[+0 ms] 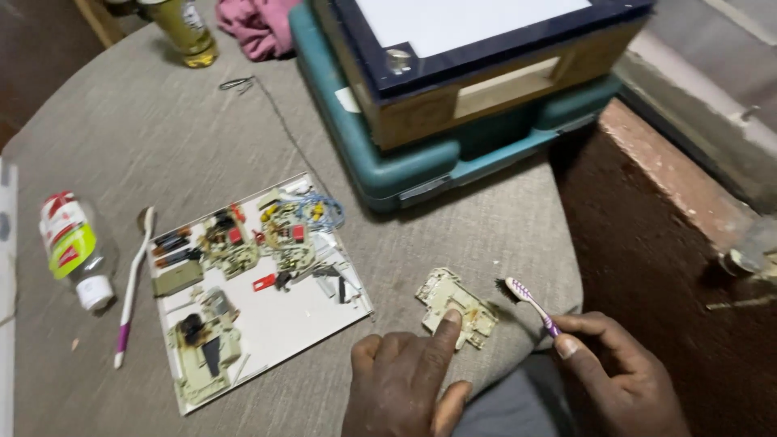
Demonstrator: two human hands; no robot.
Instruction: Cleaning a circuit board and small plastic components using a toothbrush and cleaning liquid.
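One cream plastic circuit housing (457,308), flat and jagged-edged, lies near the front rim of the grey cloth-covered tabletop (162,137), pinned by the left hand (405,380), its index fingertip pressing down, grip otherwise loosely curled and empty. The right hand (619,376) pinches a purple-and-white toothbrush (530,303), bristles beside the housing. Further left, a white sheet (283,324) keeps dismantled parts together; beyond, a second toothbrush (133,283) and a small bottle (74,251).
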